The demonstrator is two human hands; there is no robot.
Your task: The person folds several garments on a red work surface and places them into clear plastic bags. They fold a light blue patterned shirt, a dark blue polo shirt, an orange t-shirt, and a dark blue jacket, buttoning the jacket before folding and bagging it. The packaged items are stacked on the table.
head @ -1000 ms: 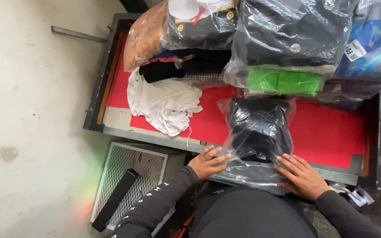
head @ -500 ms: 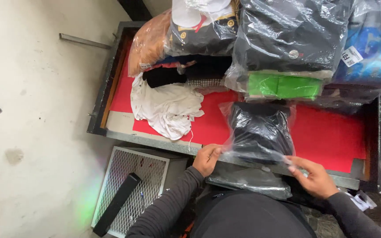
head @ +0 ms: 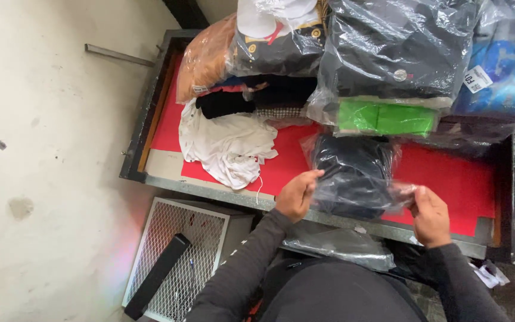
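A red-topped metal table (head: 448, 173) carries a white garment (head: 225, 143), bagged dark clothing (head: 353, 173) and stacked packages (head: 388, 53).

Pale, stained concrete floor (head: 49, 149) at left. A metal-framed table (head: 150, 113) with a red top (head: 448, 173) bears piled bagged garments (head: 394, 48) and a loose white cloth (head: 227, 143). A white wire-mesh box (head: 180, 256) stands just below it.

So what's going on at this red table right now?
A person is pinching the near edge of a clear plastic bag holding a folded dark garment, left hand and right hand at either corner. The bag lies on the red table. Behind it are a loose white garment and stacked bagged clothes.
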